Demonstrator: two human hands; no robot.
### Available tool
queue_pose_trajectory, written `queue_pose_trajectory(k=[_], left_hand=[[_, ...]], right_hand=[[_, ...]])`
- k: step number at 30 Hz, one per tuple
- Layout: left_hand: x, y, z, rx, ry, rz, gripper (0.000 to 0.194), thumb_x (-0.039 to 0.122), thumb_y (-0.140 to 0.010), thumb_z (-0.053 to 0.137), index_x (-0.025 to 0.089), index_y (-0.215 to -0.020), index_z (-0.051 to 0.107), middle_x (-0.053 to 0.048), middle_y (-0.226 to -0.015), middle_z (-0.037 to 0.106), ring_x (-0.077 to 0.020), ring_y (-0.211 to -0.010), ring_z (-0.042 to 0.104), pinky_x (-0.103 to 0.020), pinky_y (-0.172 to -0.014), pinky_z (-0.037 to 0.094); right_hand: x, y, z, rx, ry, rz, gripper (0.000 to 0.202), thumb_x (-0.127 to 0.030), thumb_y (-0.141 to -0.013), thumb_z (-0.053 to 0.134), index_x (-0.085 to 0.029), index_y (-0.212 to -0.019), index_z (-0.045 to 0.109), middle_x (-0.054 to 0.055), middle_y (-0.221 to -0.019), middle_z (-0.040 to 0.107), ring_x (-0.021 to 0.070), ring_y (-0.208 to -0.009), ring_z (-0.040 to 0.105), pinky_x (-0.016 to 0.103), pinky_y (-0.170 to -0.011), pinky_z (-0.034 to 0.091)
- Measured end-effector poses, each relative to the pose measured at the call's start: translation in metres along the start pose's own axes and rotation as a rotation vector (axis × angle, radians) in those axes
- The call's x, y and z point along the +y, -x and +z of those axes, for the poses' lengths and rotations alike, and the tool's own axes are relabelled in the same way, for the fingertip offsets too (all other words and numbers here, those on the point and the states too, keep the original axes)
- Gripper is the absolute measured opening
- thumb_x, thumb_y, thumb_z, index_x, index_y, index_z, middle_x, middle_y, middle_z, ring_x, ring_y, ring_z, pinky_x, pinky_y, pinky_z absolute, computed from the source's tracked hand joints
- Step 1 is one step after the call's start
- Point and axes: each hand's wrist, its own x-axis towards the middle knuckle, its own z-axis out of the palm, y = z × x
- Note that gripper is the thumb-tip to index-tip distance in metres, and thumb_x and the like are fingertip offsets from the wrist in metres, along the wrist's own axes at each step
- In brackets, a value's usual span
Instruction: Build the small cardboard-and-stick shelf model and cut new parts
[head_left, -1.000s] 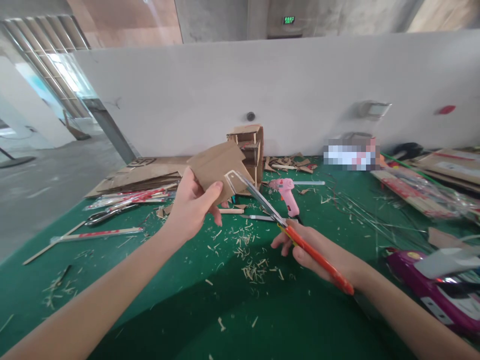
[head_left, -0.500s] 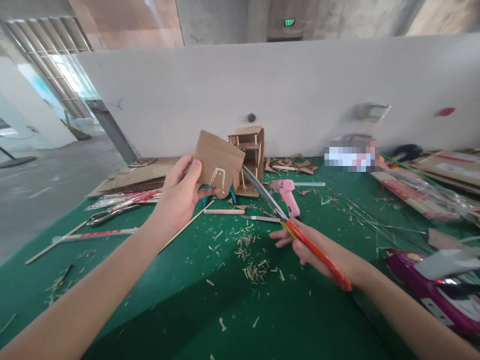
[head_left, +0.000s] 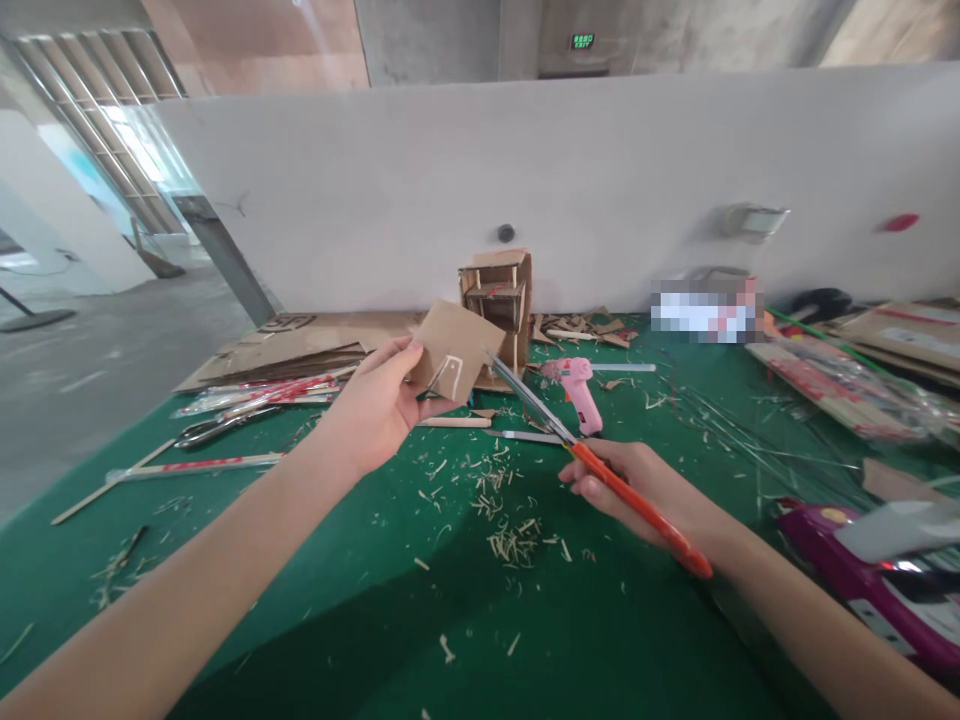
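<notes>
Between the thumb and fingers of my left hand (head_left: 390,400) is a small cardboard piece (head_left: 461,340) with a pale outlined shape near its lower edge. My right hand (head_left: 637,485) is closed around the orange handles of a pair of scissors (head_left: 536,400). The blade tips point up and left, at the right edge of the cardboard; whether they touch it I cannot tell. Behind the piece stands a small cardboard shelf model (head_left: 514,290) with stick posts, partly hidden by it. A pink glue gun (head_left: 579,390) lies just beyond my right hand.
Wood shavings (head_left: 514,540) litter the green tabletop (head_left: 360,620). Cardboard sheets (head_left: 300,350) and wrapped sticks (head_left: 202,467) lie at left. A utility knife (head_left: 529,436) rests in the middle. On the right are a purple device (head_left: 862,580) and plastic-wrapped packs (head_left: 832,390). A white wall (head_left: 375,200) rises behind.
My left hand has moved right and slightly down with the cardboard piece, which has turned a little. My right hand with the scissors has shifted slightly right.
</notes>
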Motion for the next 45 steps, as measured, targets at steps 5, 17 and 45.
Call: queue_pose_trajectory(k=[5,17,45], left_hand=[[-0.002,0.0,-0.001,-0.146,0.026,-0.016,0.041,0.004,-0.073,0.058,0.016,-0.112,0.055,-0.012,-0.113,0.064,-0.026,-0.101,0.065,-0.035,-0.078,0.06],[-0.003,0.01,0.007,0.047,-0.2,0.145,0.092,0.004,-0.064,0.073,0.025,-0.142,0.029,-0.009,-0.114,0.06,-0.0241,-0.106,0.061,-0.04,-0.092,0.053],[-0.004,0.02,0.005,-0.04,-0.468,0.387,0.067,0.013,-0.074,0.069,0.027,-0.135,0.046,-0.009,-0.121,0.06,-0.0252,-0.096,0.066,-0.038,-0.082,0.057]], right_hand=[[0.0,0.0,-0.002,0.004,-0.015,-0.019,0.039,-0.054,-0.088,0.049,-0.017,-0.09,0.062,0.006,-0.068,0.061,0.0192,-0.063,0.059,0.032,-0.054,0.048],[0.007,0.001,0.003,-0.057,0.018,0.045,0.04,-0.058,-0.086,0.048,-0.019,-0.075,0.048,0.0,-0.063,0.051,0.0102,-0.051,0.044,0.026,-0.046,0.036],[0.007,0.0,0.004,-0.106,0.095,-0.023,0.04,-0.057,-0.089,0.044,-0.019,-0.078,0.05,0.002,-0.071,0.052,0.0115,-0.056,0.043,0.028,-0.052,0.037]])
